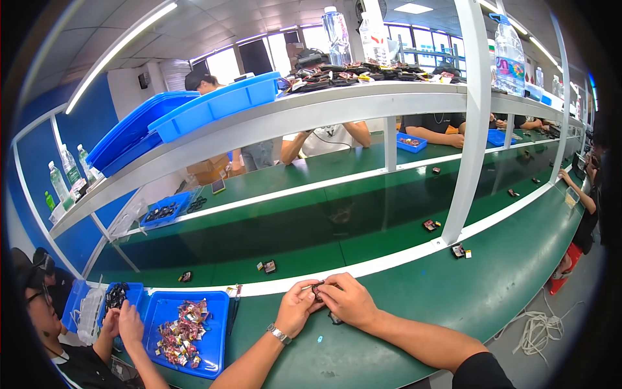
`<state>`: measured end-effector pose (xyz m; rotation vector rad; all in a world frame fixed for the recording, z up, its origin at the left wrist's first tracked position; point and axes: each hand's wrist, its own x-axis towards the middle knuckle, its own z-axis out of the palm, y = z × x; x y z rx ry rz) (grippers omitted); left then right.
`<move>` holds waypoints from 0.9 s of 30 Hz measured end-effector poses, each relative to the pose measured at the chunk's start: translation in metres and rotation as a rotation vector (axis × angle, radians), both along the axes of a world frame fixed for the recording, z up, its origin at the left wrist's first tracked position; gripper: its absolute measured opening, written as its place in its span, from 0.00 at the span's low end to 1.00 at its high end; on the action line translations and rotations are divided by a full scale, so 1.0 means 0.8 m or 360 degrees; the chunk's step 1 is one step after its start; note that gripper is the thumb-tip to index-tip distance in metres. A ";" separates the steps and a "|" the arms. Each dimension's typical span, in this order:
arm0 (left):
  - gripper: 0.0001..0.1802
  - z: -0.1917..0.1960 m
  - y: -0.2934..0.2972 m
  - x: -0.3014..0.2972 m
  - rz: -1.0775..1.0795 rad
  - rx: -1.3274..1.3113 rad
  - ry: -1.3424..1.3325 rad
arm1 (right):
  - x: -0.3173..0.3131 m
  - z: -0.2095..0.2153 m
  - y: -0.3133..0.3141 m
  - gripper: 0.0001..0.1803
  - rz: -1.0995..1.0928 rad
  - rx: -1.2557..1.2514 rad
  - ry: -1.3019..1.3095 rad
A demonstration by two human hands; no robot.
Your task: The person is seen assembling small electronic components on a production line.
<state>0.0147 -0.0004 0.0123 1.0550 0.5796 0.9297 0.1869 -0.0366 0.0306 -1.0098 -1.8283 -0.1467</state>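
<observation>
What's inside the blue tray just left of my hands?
The blue tray holds a loose heap of small red, white and yellow parts, piled toward its left side. Bare blue floor shows on the right. Whatever lies beneath the heap is covered.

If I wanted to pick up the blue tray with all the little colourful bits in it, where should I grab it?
Probably by the long side rims of the blue tray, one hand on each, coming from above. It lies flat and open on the green bench, loose parts heaped inside, so lifting it level from both sides should keep them from sliding out.
</observation>
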 end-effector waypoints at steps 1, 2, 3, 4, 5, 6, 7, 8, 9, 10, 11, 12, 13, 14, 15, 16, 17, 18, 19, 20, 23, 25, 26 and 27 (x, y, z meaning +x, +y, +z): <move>0.16 0.000 0.000 0.000 -0.0001 0.0000 -0.0001 | -0.001 0.000 0.001 0.05 -0.0007 0.0005 0.0003; 0.16 -0.001 0.000 0.000 0.0005 -0.0003 0.0004 | -0.001 -0.002 0.001 0.05 -0.0008 0.0006 0.0002; 0.16 -0.001 0.001 0.000 0.0011 -0.0004 0.0007 | -0.002 -0.003 0.002 0.05 -0.0017 0.0004 0.0001; 0.16 -0.002 0.001 0.001 0.0011 -0.0001 0.0005 | -0.002 -0.004 0.003 0.05 -0.0027 0.0002 -0.0001; 0.16 -0.003 0.002 0.000 0.0018 0.0002 0.0017 | -0.003 -0.004 0.003 0.05 -0.0028 0.0005 -0.0003; 0.16 -0.004 0.002 0.001 0.0023 0.0004 0.0029 | -0.004 -0.005 0.003 0.05 -0.0039 0.0015 -0.0005; 0.16 -0.004 0.002 0.002 0.0020 0.0005 0.0027 | -0.004 -0.006 0.003 0.05 -0.0051 0.0024 -0.0006; 0.15 -0.003 0.001 0.003 0.0033 0.0006 0.0039 | -0.004 -0.008 0.004 0.05 -0.0055 0.0026 -0.0009; 0.15 -0.002 0.000 0.004 0.0046 0.0003 0.0054 | -0.004 -0.011 0.005 0.06 -0.0085 0.0033 -0.0027; 0.15 -0.003 0.000 0.005 0.0041 0.0002 0.0053 | -0.003 -0.014 0.006 0.06 -0.0115 0.0039 -0.0045; 0.15 -0.004 0.001 0.005 0.0052 0.0010 0.0059 | -0.003 -0.017 0.008 0.06 -0.0121 0.0038 -0.0046; 0.15 -0.005 0.002 0.006 0.0062 0.0020 0.0063 | -0.004 -0.018 0.010 0.06 -0.0125 0.0057 -0.0080; 0.15 -0.005 0.002 0.007 0.0056 0.0020 0.0060 | -0.004 -0.018 0.010 0.05 -0.0129 0.0077 -0.0115; 0.15 -0.005 0.002 0.008 0.0066 0.0029 0.0080 | -0.003 -0.016 0.010 0.05 -0.0135 0.0077 -0.0120; 0.15 -0.005 0.001 0.008 0.0082 0.0040 0.0097 | -0.002 -0.010 0.009 0.07 -0.0117 0.0085 -0.0114; 0.15 -0.005 0.001 0.007 0.0084 0.0041 0.0089 | -0.003 -0.006 0.009 0.09 -0.0097 0.0092 -0.0110; 0.16 -0.006 0.001 0.007 0.0109 0.0035 0.0060 | -0.005 -0.006 0.006 0.09 -0.0093 0.0093 -0.0119; 0.16 -0.007 0.002 0.006 0.0137 0.0028 0.0027 | -0.007 -0.008 0.003 0.12 -0.0048 0.0000 -0.0083; 0.16 -0.007 0.003 0.005 0.0148 0.0025 0.0014 | -0.010 -0.009 0.001 0.15 0.0000 -0.0094 -0.0049; 0.17 -0.007 0.006 0.004 0.0133 0.0000 0.0022 | -0.011 -0.011 0.005 0.15 0.0015 -0.0097 -0.0063; 0.21 -0.005 0.007 0.003 0.0108 -0.0063 -0.0026 | -0.003 -0.012 0.026 0.15 0.0027 -0.0116 -0.0053; 0.24 0.006 -0.001 0.011 0.0298 0.0037 -0.0091 | 0.023 -0.011 0.067 0.13 -0.0184 -0.0102 0.0025; 0.25 0.003 0.002 0.010 0.0248 0.0081 -0.0069 | 0.048 -0.020 0.097 0.12 -0.0291 -0.0207 0.0079; 0.25 0.002 0.005 0.011 0.0243 0.0081 -0.0084 | 0.075 -0.029 0.124 0.12 -0.0404 -0.0310 0.0136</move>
